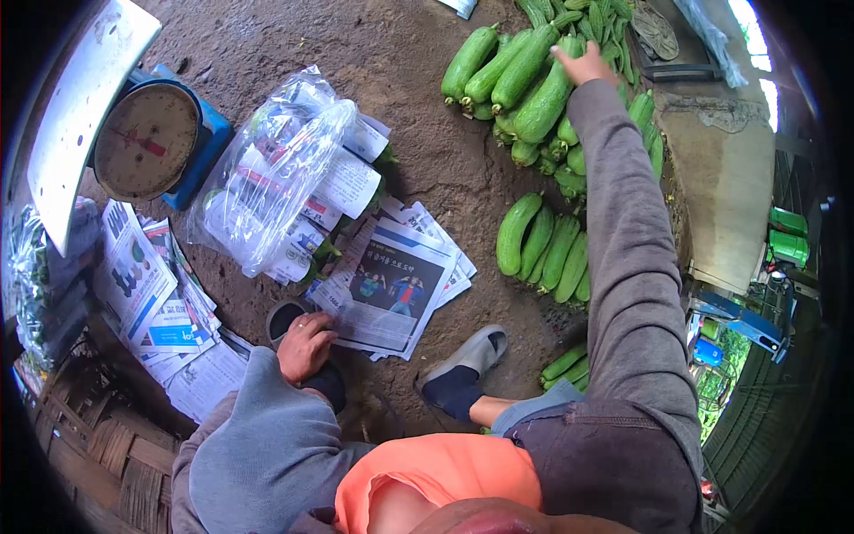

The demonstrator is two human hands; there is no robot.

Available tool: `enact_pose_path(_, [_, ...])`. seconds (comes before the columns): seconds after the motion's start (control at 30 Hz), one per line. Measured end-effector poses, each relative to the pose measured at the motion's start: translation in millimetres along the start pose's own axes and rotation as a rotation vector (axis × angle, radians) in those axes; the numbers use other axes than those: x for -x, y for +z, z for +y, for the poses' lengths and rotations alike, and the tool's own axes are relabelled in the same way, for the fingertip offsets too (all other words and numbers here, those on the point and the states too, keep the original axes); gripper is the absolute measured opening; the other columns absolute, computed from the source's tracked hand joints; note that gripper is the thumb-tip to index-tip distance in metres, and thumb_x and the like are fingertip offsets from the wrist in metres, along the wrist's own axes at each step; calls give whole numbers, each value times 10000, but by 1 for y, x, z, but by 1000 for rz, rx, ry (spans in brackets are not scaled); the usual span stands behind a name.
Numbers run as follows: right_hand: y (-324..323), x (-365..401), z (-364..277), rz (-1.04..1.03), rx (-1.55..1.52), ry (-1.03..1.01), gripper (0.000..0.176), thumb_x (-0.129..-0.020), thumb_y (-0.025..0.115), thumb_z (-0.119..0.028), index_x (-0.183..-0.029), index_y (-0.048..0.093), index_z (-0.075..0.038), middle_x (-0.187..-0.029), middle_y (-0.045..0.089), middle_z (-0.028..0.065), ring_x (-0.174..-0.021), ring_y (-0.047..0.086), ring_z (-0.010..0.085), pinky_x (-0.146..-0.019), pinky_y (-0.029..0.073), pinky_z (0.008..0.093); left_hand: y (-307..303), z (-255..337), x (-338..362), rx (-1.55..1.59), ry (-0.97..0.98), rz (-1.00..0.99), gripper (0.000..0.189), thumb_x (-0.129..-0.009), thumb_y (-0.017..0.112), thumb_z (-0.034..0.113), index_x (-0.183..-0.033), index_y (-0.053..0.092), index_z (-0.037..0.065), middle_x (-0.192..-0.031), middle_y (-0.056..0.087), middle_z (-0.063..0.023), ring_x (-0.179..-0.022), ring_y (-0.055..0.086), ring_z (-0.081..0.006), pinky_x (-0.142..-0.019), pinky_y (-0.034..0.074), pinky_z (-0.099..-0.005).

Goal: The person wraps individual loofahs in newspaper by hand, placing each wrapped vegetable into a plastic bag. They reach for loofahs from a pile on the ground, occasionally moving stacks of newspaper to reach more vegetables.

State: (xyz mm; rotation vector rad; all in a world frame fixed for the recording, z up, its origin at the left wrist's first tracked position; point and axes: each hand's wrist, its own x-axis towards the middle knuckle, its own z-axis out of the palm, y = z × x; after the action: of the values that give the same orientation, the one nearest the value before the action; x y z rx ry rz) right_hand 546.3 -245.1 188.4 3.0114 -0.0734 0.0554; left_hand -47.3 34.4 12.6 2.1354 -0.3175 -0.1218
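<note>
My right hand is stretched out to the heap of luffa gourds, its thumb and forefinger spread apart over a large green luffa gourd. It appears to touch the gourd's upper end; some of the fingers are hidden. Near my knee, my left hand hangs loosely with fingers slightly bent, a ring on one of them. Its fingertips are by the edge of a newspaper sheet lying on the ground. Beyond that sheet rests a clear plastic bag containing newspaper-wrapped bundles, with green showing at their ends.
A blue dial scale stands at the left beside a white board. Stacked newspapers lie below it. A smaller row of luffas is right of the sheet, with more luffas near my leg. My shoe stands between.
</note>
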Motion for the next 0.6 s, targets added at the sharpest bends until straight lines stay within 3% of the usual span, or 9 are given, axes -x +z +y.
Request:
enact_pose_path(0.03, [9,6,0,-52,70,-9,976,-769,605,-623,-1500,193,-124,-1359,501,219,-1196,541,366,-1004,427,449,0,1,-1,-5,-8,22,311,-653,677,26,-952,603,72,-1156,583,-115,-1090,548,-335,-917,436,-464])
enact_pose_path(0.13, [13,18,-1,-104,110,-1,1011,-738,641,-614,-1502,192,-129,-1305,550,212,-1176,559,349,-985,444,443,1,-1,0,-6,-14,26,292,-666,677,58,-949,606,75,-1103,609,-95,-1068,562,-314,-920,435,-452])
enact_pose_path(0.27, [8,12,20,2,-53,22,1019,-714,676,-550,-1500,196,-115,-1303,549,217,-1182,551,349,-994,433,429,3,-3,1,-4,-30,23,251,-689,666,94,-934,618,72,-1068,622,-86,-1044,573,-302,-933,434,-450])
enact_pose_path(0.4, [-2,-16,79,171,-343,-67,952,-682,683,-516,-1455,330,-87,-1314,538,227,-1189,538,369,-1012,415,412,-1,3,-1,-12,-51,24,205,-706,657,98,-906,634,65,-1052,626,-83,-1036,576,-297,-951,430,-454])
enact_pose_path(0.53, [-64,-13,132,8,-389,-133,923,-662,678,-512,-1428,388,-86,-1291,556,235,-1182,551,358,-1014,418,384,-3,6,-3,-22,-41,24,196,-705,659,90,-898,639,66,-1035,629,-85,-1027,578,-298,-950,428,-454])
enact_pose_path(0.6, [-72,-18,173,80,-184,-94,901,-663,676,-511,-1433,397,-135,-1267,577,226,-1182,553,356,-1003,427,396,-1,5,-2,-22,-40,19,191,-704,661,87,-893,640,67,-1029,629,-86,-1021,579,-297,-948,427,-455])
